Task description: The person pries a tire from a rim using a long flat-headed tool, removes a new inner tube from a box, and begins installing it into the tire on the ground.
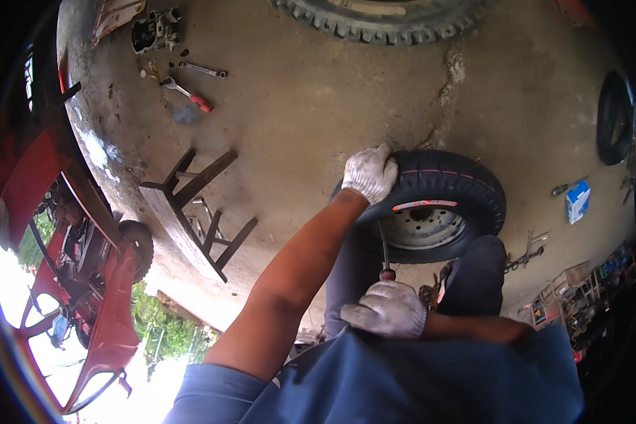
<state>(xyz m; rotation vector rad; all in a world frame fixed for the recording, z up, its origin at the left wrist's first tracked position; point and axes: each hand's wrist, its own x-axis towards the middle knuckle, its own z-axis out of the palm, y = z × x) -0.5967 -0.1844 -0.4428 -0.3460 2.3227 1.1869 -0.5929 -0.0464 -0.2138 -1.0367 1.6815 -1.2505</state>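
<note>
A black tire [487,187] with a pink line round its tread stands between my knees, tilted so its side faces me. Inside it sits a light grey wheel rim [424,230] with a ring of holes. My left hand [372,173], in a white knit glove, grips the tire's upper left edge with fingers curled over the tread. Close to my body, my gloved right hand [389,311] is closed round the handle of a screwdriver-like lever [385,249]. Its thin metal shaft reaches up to the rim's left edge; the tip's exact place is hard to make out.
A small wooden bench [191,226] lies tipped at left, near a red vehicle [109,304]. Beyond it are a red-handled ratchet [187,94], a wrench [203,69] and an engine part [155,32]. Another tire [381,32] lies ahead; a blue box [577,201] is at right.
</note>
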